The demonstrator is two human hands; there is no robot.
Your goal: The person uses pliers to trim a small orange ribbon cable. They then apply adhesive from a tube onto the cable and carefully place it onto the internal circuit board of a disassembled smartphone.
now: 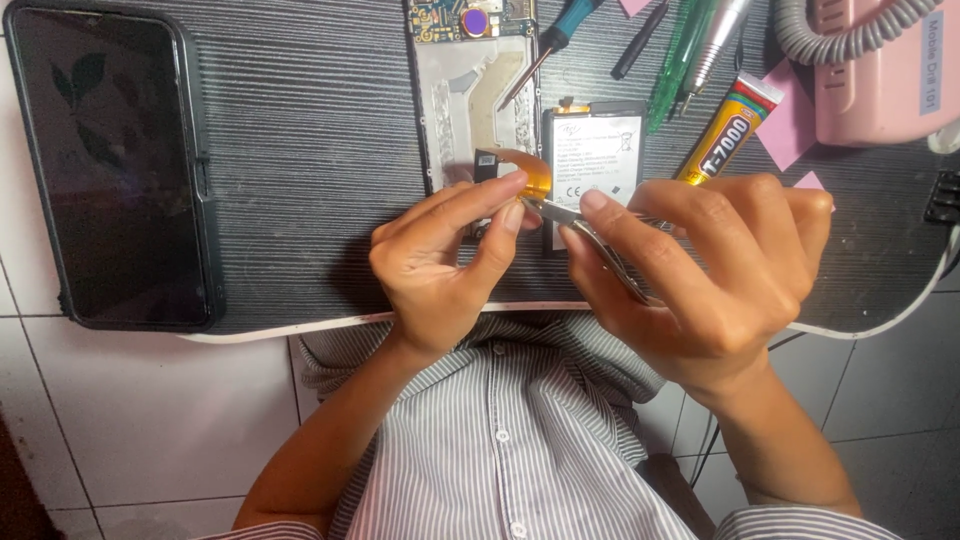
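My left hand [445,262] pinches the end of an orange flex ribbon cable [528,170] between thumb and forefinger. My right hand [715,265] grips metal tweezers [590,240], whose tips meet the ribbon at my left fingertips. Just behind the hands lies an opened phone frame [470,90] with its circuit board exposed at the top. A dark phone battery [593,150] with a white label lies right of the frame.
A black phone in a case [112,165] lies at the left of the dark striped desk [310,140]. At the back are a screwdriver [560,35], green-handled tools [680,60], a glue tube [728,130] and a pink device with a coiled cord [880,70].
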